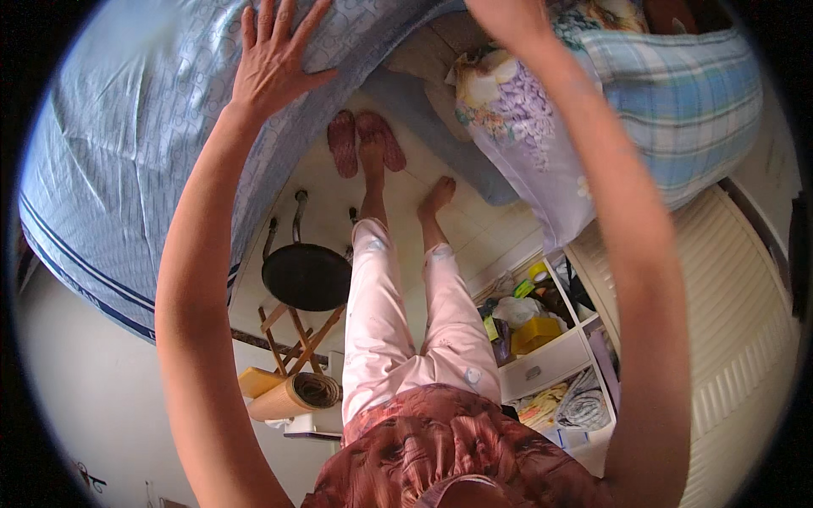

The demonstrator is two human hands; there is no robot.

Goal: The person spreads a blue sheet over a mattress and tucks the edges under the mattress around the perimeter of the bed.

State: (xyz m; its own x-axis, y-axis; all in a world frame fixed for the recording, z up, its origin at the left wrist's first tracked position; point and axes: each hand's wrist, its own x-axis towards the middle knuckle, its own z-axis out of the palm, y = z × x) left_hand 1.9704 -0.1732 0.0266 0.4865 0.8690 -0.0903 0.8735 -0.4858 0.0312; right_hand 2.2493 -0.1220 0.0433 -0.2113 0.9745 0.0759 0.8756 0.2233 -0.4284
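My left hand (274, 60), its fingers spread and holding nothing, is over the blue patterned bed cover (146, 108) at the upper left; whether it touches the cloth I cannot tell. My right hand (511, 19) is at the top edge, near a floral pillow (514, 133); its fingers are cut off by the frame. A blue plaid folded quilt or cushion (692, 108) lies to the right of the pillow, partly behind my right forearm.
Pink slippers (343, 143) are on the tiled floor by my feet. A round black stool (307, 277) stands left of my legs, with a rolled mat (295, 400) lower down. At right are a white storage unit (546, 368) and a ribbed cream panel (724, 305).
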